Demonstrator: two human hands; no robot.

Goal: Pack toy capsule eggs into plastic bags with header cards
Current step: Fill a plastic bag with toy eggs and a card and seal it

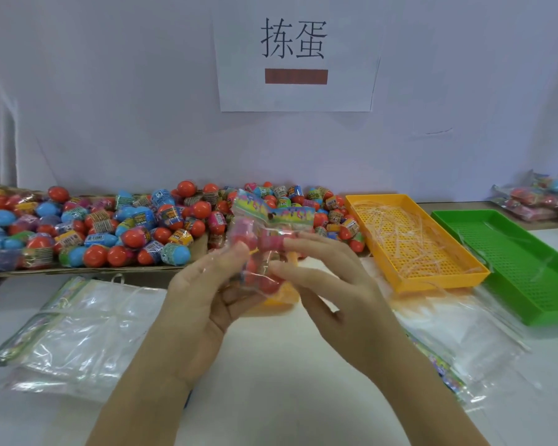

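Observation:
A clear plastic bag (262,252) with a colourful header card (271,214) on top is held up above the table's middle, with red and pink capsule eggs inside. My left hand (203,291) grips its left side, thumb on the front. My right hand (329,278) pinches its right side with fingers on the front. A big heap of loose capsule eggs (126,226) in red, blue and pink lies behind, on cardboard along the wall.
A stack of empty bags (78,329) lies front left, another stack (458,342) front right. An orange tray (413,239) holds thin strips; a green tray (512,262) sits beside it. Packed bags (538,197) pile at far right.

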